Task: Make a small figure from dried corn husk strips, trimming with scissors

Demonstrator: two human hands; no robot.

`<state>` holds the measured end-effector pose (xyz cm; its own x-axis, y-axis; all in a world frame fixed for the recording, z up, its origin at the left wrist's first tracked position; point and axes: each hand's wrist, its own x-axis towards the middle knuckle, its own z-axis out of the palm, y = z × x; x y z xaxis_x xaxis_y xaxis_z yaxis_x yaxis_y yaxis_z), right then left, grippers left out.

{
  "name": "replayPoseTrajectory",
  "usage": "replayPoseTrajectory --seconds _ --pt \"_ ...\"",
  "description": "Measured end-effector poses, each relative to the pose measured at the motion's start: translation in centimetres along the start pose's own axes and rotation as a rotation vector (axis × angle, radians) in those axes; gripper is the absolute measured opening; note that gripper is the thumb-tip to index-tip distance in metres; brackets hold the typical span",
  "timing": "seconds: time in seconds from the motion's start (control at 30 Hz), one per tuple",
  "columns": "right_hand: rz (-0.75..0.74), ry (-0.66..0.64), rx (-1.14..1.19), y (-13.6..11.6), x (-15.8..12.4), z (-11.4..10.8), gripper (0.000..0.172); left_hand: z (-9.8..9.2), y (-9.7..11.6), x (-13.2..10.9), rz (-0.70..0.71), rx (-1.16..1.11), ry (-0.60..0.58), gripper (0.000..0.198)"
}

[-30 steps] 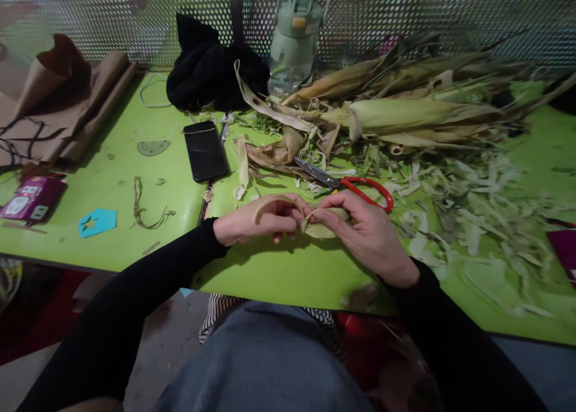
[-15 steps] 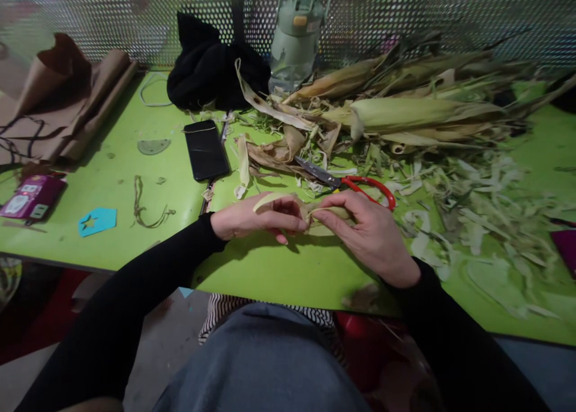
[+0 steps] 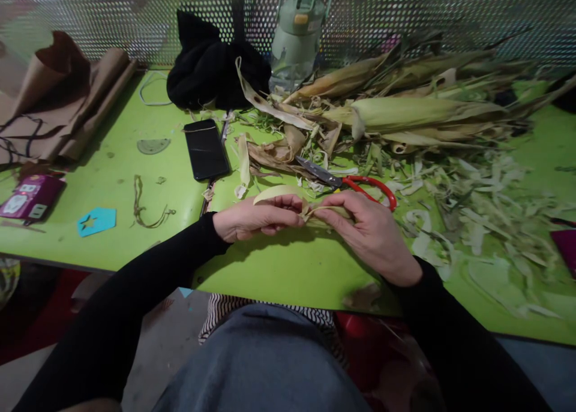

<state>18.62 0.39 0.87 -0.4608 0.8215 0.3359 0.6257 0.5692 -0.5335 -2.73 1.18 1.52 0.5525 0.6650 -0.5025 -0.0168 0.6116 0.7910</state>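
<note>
Both hands meet over the green table (image 3: 279,268) near its front edge. My left hand (image 3: 252,219) is closed around a pale strip of corn husk (image 3: 275,192) that curves over its knuckles. My right hand (image 3: 366,232) pinches the same husk piece at its right end, fingertips almost touching the left hand's. Red-handled scissors (image 3: 360,184) lie just behind my right hand. A pile of unhusked corn cobs (image 3: 405,109) lies further back on the right.
A black phone (image 3: 206,149) lies left of the husk scraps. Behind it are a black cloth (image 3: 211,67) and a pale green jug (image 3: 294,37) against the mesh wall. Brown paper (image 3: 58,94) is at far left, a blue tag (image 3: 96,221) and purple card (image 3: 31,197) nearby. Husk trimmings (image 3: 472,214) cover the right side.
My left hand has rolled its fingers tighter around the husk strip and the two hands have drawn slightly closer together. Nothing else on the table moved.
</note>
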Motion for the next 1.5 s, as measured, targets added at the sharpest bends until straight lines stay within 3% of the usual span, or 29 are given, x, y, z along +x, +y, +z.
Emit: replayPoseTrajectory --seconds 0.13,0.33,0.4,0.53,0.63,0.73,0.9,1.1,1.27,1.4,1.5 --pt "0.010 -0.026 0.023 -0.1 0.0 -0.1 0.023 0.0 0.0 -0.2 0.031 0.129 -0.063 0.019" --pt "0.038 -0.044 0.061 -0.1 0.1 0.0 0.022 0.2 -0.5 -0.2 0.165 0.233 -0.050 0.019" --pt "0.115 -0.016 0.124 0.0 0.0 0.2 0.021 0.2 -0.7 0.2 0.190 0.178 -0.003 0.017" --pt "0.227 0.139 0.308 0.3 -0.3 0.2 0.038 0.2 -0.7 0.9 0.185 0.025 0.139 0.015" --pt "0.177 0.202 0.308 0.4 -0.6 0.2 0.027 0.2 -0.4 1.1 0.133 -0.025 0.160 0.017" --pt "0.030 0.161 0.244 0.2 -0.8 0.2 0.014 0.5 -0.5 1.0 0.132 0.032 0.169 0.012" --pt "-0.092 0.084 0.136 -0.4 -0.8 0.8 0.011 1.4 -1.1 0.6 0.134 0.136 0.113 0.011" --pt "-0.071 0.019 0.136 -0.7 -0.8 0.8 0.025 2.0 -1.1 0.5 0.082 0.064 0.142 0.038" --pt "0.036 0.104 0.267 -0.4 -0.9 0.9 0.020 1.8 -1.7 1.0 0.182 -0.084 0.046 0.010" --pt "0.069 0.149 0.225 -0.1 -0.6 1.3 0.024 1.6 -2.2 1.0 0.153 -0.037 -0.020 0.009" --pt "0.004 0.129 0.178 -0.3 -0.5 1.1 0.014 1.9 -2.3 0.8 0.104 0.023 -0.075 0.006"
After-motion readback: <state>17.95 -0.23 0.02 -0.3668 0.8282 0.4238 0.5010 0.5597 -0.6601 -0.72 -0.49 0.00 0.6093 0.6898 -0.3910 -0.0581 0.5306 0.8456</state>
